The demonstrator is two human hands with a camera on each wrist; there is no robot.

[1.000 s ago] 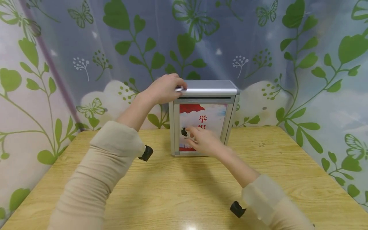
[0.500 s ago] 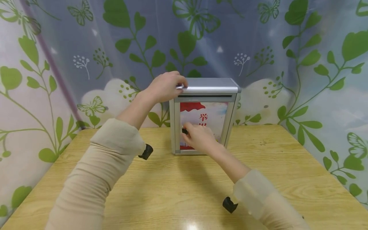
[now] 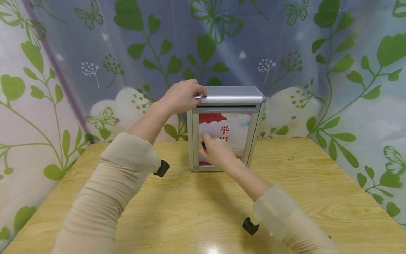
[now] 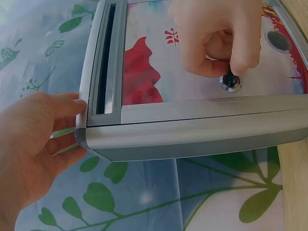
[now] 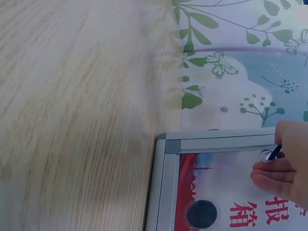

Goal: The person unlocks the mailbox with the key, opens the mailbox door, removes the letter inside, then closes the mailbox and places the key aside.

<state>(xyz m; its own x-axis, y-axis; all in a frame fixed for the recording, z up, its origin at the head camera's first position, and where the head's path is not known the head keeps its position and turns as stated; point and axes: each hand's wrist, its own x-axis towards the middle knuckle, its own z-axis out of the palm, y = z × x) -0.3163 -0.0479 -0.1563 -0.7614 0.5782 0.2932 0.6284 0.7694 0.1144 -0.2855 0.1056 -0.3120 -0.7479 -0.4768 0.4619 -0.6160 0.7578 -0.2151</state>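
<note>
A silver metal box with a slot and a printed red-and-white front stands upright on the table. At its upper left corner my left hand grips the top edge, fingers bent over it. In the left wrist view, the thumb side lies on the front edge while other fingers reach behind. My right hand pinches a black-headed key between thumb and index finger. That key sits in the round chrome lock near the front's left edge. Most of the key is hidden by the fingers.
The wood-grain table spreads out in front of the box and to both sides. Close behind it hangs a curtain printed with leaves and butterflies. Black pieces stick out from both sleeve cuffs.
The right fingers have closed round the key's head, which showed plainly a second ago. The right hand and forearm have shifted left and turned slightly. The left hand keeps its grip on the box.
</note>
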